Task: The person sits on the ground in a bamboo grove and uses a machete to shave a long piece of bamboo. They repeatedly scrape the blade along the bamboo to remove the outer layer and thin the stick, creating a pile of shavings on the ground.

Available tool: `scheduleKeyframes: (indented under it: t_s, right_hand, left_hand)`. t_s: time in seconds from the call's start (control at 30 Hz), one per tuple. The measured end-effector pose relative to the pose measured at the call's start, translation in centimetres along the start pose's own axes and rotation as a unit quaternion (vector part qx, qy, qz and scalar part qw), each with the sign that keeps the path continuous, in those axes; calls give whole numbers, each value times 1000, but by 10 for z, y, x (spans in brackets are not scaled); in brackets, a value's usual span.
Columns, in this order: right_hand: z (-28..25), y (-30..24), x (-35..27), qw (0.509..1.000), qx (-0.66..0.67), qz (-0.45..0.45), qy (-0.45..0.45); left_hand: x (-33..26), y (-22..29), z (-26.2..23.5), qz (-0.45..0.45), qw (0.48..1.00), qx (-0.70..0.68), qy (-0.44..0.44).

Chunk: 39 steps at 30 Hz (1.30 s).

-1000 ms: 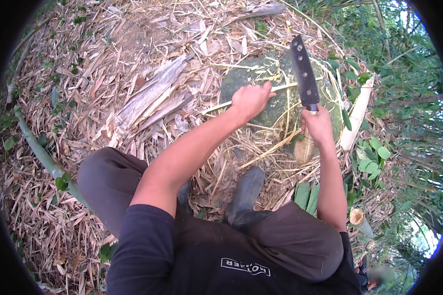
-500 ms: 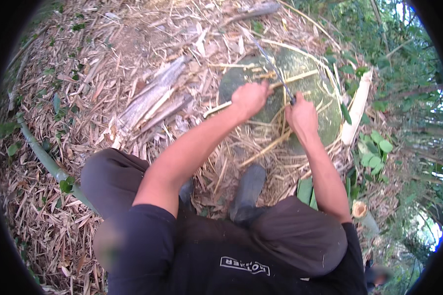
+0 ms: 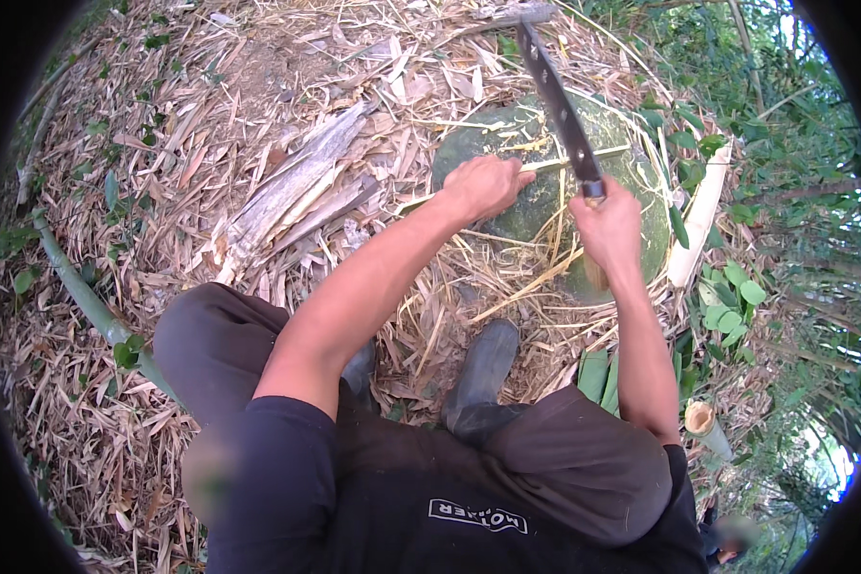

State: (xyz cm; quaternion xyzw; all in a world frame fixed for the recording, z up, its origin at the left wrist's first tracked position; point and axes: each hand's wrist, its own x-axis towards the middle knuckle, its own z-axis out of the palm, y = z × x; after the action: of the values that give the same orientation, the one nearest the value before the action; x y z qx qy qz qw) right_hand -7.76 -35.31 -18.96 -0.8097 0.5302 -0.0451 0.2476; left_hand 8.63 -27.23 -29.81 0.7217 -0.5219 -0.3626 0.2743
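Note:
My right hand (image 3: 610, 225) is closed round the wooden handle of a machete (image 3: 562, 107). Its long dark blade, pierced by several small holes, points away from me and shows its flat side. My left hand (image 3: 486, 185) grips a thin pale strip, apparently bamboo (image 3: 598, 156), which runs across to the right and passes behind the blade. A short end of the strip sticks out left of that wrist. Both hands are over a broad, rounded green surface (image 3: 636, 251), perhaps a mossy stone, strewn with yellowish shavings.
A weathered split log (image 3: 301, 177) lies left of the green surface, and a pale split piece (image 3: 700, 215) to its right. A green bamboo pole (image 3: 81, 292) lies far left; a cut bamboo end (image 3: 701, 418) stands at lower right. Dry leaves cover the ground around my boots (image 3: 483, 368).
The machete has come up off the strip and turned from edge-on to showing its flat side. My right hand has shifted slightly right; my left keeps its hold on the strip.

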Motion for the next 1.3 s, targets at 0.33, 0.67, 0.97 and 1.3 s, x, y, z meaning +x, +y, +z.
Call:
scheduleKeyframes:
  t_s: [0.33, 0.67, 0.97, 1.3]
  right_hand:
    - [14, 3, -4, 988, -98, -111, 50]
    - [11, 43, 34, 962, 143, 111, -204]
    - [-20, -69, -21, 972, 44, -175, 149]
    - [30, 26, 15, 983, -173, -56, -17]
  left_hand:
    - [-4, 6, 2, 4, 999, 23, 27]
    - [-2, 0, 3, 30, 998, 40, 40]
    - [-2, 0, -2, -17, 999, 29, -2]
    - [3, 8, 7, 22, 998, 31, 44]
